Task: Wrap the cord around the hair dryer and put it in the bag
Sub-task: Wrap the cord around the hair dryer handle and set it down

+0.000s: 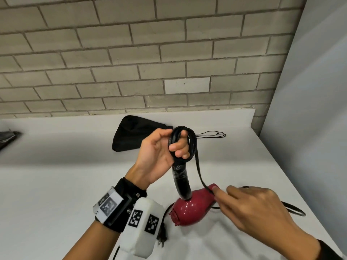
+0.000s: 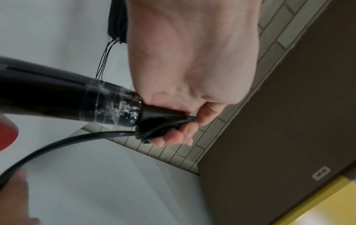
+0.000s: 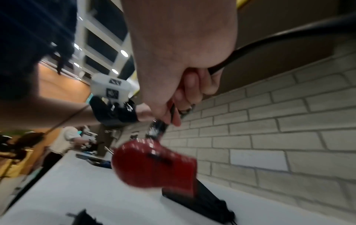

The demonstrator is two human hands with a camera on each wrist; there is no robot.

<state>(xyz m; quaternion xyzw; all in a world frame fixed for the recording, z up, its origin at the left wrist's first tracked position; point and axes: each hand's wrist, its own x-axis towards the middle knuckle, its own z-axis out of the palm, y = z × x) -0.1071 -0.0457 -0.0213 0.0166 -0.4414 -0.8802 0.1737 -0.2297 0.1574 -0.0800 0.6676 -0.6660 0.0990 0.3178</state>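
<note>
The hair dryer has a red body [image 1: 191,205] and a black handle [image 1: 181,182]; it hangs nozzle-down, just above or touching the white table [image 1: 56,184]. My left hand [image 1: 169,147] grips the top end of the handle, with several loops of black cord [image 1: 193,141] coiled around its fingers. In the left wrist view the fingers [image 2: 173,137] curl round the handle end [image 2: 154,112] and the coils. A strand of cord runs down to my right hand [image 1: 221,194], which pinches it beside the red body. The black drawstring bag [image 1: 131,134] lies flat behind.
The plug [image 1: 162,237] lies on the table by my left wrist. A slack loop of cord [image 1: 293,210] trails off to the right. The bag's drawstrings [image 1: 212,134] spread toward the brick wall [image 1: 169,53]. A dark item [image 1: 7,137] sits at the far left edge.
</note>
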